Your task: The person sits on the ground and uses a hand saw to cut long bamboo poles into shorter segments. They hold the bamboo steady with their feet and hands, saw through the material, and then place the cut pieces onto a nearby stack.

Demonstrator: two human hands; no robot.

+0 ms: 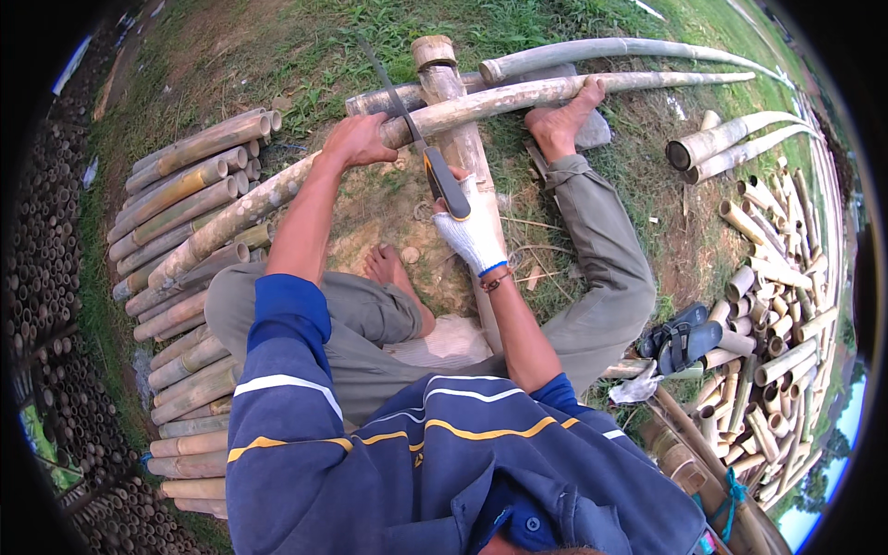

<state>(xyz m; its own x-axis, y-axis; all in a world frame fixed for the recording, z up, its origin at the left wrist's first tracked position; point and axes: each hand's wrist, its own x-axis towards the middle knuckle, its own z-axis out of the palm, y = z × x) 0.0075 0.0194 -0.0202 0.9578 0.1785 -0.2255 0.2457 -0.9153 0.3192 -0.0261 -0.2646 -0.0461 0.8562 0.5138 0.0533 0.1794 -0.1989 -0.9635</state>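
A long bamboo pole (518,97) lies slantwise across a bamboo support post (460,139). My bare left hand (359,141) is closed around the pole, just left of the saw. In my right hand (474,231), which wears a white knit glove, is the handle of a handsaw (446,183). Its long dark blade crosses the pole between my left hand and the post, pointing up and away. Whether the teeth are in the bamboo I cannot tell. My bare right foot (560,125) rests against the pole, right of the post.
Cut bamboo lengths (190,365) are stacked at my left. Short bamboo pieces (772,351) lie heaped at the right, with dark sandals (686,338) beside them. Another long pole (592,50) lies beyond mine. Two more bamboo poles (731,139) stretch off right. My left foot (396,277) is on the ground.
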